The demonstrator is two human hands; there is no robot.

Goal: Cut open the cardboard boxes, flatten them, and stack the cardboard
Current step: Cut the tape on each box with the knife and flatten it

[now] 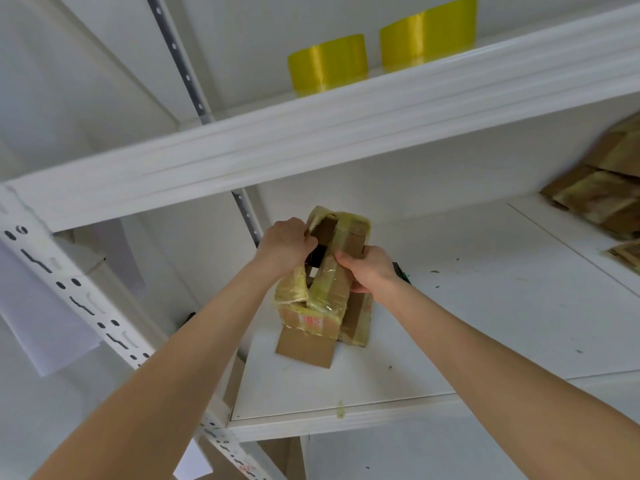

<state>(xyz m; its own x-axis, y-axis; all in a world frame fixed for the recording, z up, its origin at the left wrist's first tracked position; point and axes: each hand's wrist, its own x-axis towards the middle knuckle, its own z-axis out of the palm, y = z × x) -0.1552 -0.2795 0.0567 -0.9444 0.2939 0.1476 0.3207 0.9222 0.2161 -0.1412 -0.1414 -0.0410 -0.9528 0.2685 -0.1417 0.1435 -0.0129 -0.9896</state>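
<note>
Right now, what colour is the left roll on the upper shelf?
Yellow; the roll shows best in the head view.

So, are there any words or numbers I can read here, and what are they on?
No text here is clear enough to quote.
Red print on the side of the cardboard box: too blurred to read.
Yellow tape rolls on the upper shelf: no writing shows.

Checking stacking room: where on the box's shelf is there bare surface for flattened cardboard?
Bare: the wide stretch of shelf between the taped box and the cardboard pile, with only specks; also the front strip before the box. Crowded: the far right, under the pile.
</note>
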